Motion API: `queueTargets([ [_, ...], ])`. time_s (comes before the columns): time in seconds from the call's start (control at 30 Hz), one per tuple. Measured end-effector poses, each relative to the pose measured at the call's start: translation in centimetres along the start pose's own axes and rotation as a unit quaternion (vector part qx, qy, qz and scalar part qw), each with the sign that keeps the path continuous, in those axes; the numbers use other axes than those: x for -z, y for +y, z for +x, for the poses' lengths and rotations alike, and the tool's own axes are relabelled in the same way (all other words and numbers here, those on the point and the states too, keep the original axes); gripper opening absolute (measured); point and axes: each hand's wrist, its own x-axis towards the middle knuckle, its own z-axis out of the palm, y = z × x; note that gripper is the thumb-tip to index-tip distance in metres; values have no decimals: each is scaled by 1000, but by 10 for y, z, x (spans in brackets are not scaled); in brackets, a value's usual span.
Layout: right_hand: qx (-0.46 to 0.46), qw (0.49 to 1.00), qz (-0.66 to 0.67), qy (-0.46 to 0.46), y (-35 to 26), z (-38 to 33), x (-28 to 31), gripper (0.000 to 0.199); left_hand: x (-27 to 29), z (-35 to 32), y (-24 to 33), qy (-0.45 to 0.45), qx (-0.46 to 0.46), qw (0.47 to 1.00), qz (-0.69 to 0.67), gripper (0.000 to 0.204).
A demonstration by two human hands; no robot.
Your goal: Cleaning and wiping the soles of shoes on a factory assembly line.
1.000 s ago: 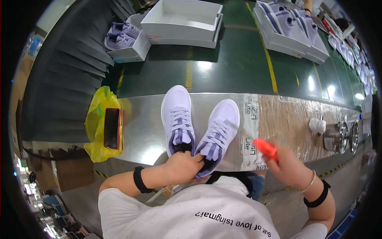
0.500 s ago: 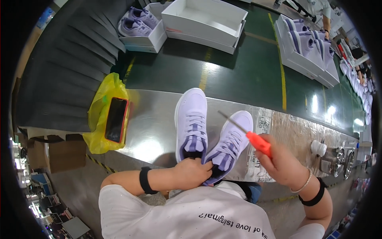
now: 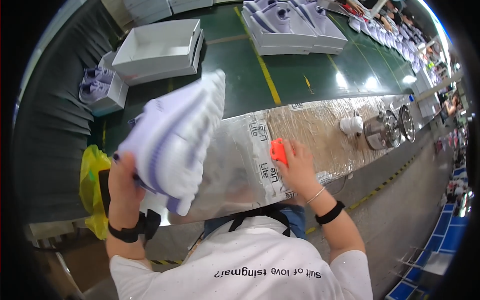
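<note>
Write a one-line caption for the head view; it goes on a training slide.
Left hand lifts a pair of lilac sneakers off the foil-covered bench while the right hand holds an orange-handled tool.

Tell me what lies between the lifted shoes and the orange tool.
Only bare foil-wrapped bench between the shoes and the orange tool, per the head view.

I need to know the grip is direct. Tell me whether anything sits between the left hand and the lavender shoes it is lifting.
Nothing visible does. The left hand grips the lavender shoes directly at their lower end, fingers bare on them, raised above the foil-covered bench. The right hand is apart, holding an orange-handled tool.
</note>
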Motion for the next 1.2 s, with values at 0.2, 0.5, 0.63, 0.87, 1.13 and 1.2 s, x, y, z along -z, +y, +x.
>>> queueTargets([
  [0.2,-121,956,-214,162,106,26,63,53,17,11,-89,239,38,940,-242,58],
  [0.5,-191,972,-115,75,182,29,81,63,27,-35,-173,124,13,934,-334,73],
  [0.63,-216,962,-82,149,231,23,73,48,27,-34,-175,119,19,925,-360,77],
  [0.87,-124,983,25,134,239,16,51,38,23,-36,-172,141,16,913,-383,67],
  [1.13,-63,906,413,62,14,66,84,34,25,-38,-175,147,52,889,-430,67],
  [1.2,4,885,462,-62,-69,70,91,30,23,-42,-172,128,39,893,-429,69],
])
